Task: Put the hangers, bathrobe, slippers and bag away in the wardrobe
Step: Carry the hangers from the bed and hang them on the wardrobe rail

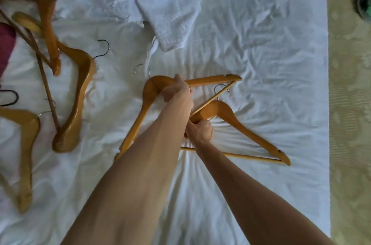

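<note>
— What is carrying everything?
— A bed (271, 48) with a wrinkled white sheet.
— What is lying on it?
— Wooden hangers (78, 92) are lying at the left, and a white waffle bathrobe (170, 4) is lying at the top.

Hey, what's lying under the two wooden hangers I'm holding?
White creased bed sheet lies beneath both wooden hangers, gripped by left hand and right hand. Forearms cover the sheet nearer you.

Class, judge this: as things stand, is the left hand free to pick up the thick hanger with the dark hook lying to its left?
Probably not yet. The left hand already grips a hanger, so it is occupied, though the sheet between it and the thick hanger lies bare.
</note>
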Action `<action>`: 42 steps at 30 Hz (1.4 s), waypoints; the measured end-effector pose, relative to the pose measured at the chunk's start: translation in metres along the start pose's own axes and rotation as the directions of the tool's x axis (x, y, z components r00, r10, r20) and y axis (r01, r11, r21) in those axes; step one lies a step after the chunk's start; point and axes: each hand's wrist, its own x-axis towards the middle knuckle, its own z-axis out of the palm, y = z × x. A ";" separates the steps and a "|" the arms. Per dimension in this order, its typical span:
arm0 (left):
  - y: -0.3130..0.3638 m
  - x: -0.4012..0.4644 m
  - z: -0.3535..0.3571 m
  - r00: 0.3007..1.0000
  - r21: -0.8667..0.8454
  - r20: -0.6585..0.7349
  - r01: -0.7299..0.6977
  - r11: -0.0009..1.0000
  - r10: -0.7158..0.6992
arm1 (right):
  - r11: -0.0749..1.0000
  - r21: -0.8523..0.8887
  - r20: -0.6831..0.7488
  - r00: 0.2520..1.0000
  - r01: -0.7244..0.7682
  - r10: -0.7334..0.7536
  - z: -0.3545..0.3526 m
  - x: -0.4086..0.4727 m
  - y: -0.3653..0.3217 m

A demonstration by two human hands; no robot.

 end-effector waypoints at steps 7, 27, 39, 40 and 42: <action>0.032 -0.038 -0.077 0.989 -0.016 0.065 -0.132 0.991 0.133 | 0.956 0.259 0.052 0.990 -0.140 0.131 -0.013 -0.040 0.016; -0.008 -0.301 -0.282 0.838 0.124 0.381 -0.465 0.876 0.391 | 0.875 0.320 0.347 0.814 0.364 -0.466 -0.191 -0.300 -0.037; -0.028 -0.434 -0.410 0.723 -0.087 0.131 -0.673 0.734 0.679 | 0.543 0.298 0.607 0.283 0.785 -0.743 -0.210 -0.433 -0.090; -0.033 -0.442 -0.422 0.712 -0.094 0.097 -0.689 0.718 0.696 | 0.514 0.303 0.632 0.234 0.802 -0.738 -0.206 -0.444 -0.090; -0.043 -0.458 -0.446 0.696 -0.112 0.020 -0.712 0.693 0.718 | 0.468 0.311 0.684 0.146 0.827 -0.714 -0.193 -0.469 -0.089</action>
